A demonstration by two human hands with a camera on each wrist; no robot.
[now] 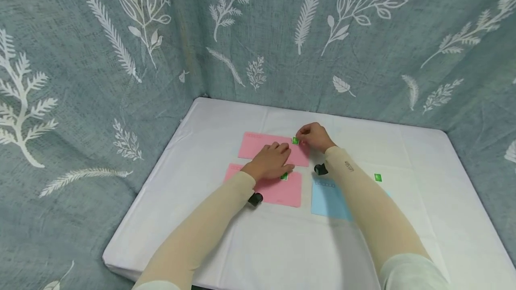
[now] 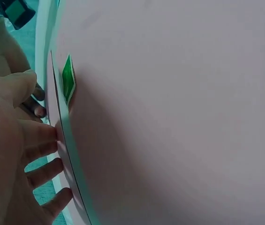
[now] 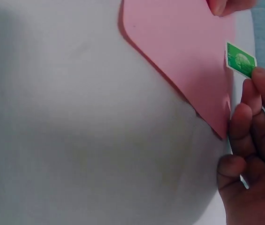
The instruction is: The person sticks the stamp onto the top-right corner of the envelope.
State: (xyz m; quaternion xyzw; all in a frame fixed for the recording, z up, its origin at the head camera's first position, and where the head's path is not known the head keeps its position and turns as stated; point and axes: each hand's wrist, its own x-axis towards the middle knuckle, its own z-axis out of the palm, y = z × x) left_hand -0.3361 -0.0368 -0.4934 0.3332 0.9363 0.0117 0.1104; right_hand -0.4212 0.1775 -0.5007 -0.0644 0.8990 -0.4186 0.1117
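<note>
Two pink envelopes lie one behind the other on the white table. My right hand (image 1: 315,137) pinches a green stamp (image 3: 240,59) between thumb and forefinger, at the upper right corner of the far pink envelope (image 1: 255,146). My left hand (image 1: 271,163) rests with fingers spread on that same envelope, near its lower edge. Below the left thumb, a second green stamp (image 2: 68,82) sits at the upper right corner of the near pink envelope (image 1: 279,195). The left hand and wrist hide part of both envelopes.
Under the right forearm lies a blue envelope (image 1: 328,201), partly covered by the sleeve. Another green stamp (image 1: 377,177) is by its upper right corner. Dark wrist cameras sit on both wrists. A grey-green curtain (image 1: 282,79) with white leaf patterns surrounds the white table (image 1: 201,142).
</note>
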